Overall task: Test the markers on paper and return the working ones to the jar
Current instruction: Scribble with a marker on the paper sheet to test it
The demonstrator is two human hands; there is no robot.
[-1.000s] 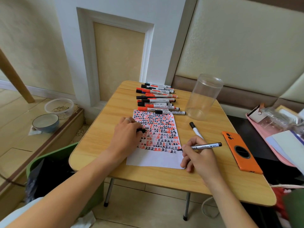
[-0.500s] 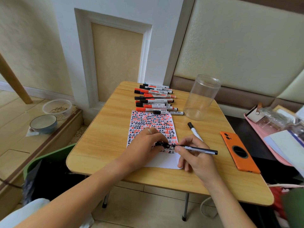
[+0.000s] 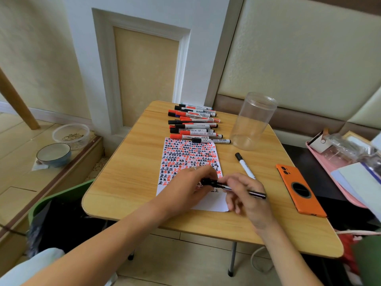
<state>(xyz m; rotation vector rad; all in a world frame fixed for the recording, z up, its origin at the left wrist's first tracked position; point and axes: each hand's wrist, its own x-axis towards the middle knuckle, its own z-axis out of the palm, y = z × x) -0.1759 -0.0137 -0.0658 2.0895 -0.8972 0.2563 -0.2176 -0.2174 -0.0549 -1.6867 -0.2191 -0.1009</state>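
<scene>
A thin black marker (image 3: 254,193) lies level above the near end of the paper (image 3: 188,155), which is covered in red and black marks. My right hand (image 3: 246,196) grips the marker's barrel. My left hand (image 3: 192,183) pinches the black cap (image 3: 207,182) at the marker's tip end. A row of several red and black markers (image 3: 194,124) lies at the table's far end. The clear plastic jar (image 3: 252,120) stands upright and holds nothing, right of that row. One capped black-and-white marker (image 3: 244,165) lies loose between paper and phone.
An orange phone (image 3: 300,190) lies face down at the right of the wooden table (image 3: 127,172). A pink tray (image 3: 329,168) with clutter sits further right. A green bin (image 3: 59,205) stands below the table's left edge. Two bowls (image 3: 54,154) sit on the floor ledge.
My right hand lifted the marker's tip off the paper. My left hand came across from the paper's left side with the cap and now meets the tip.
</scene>
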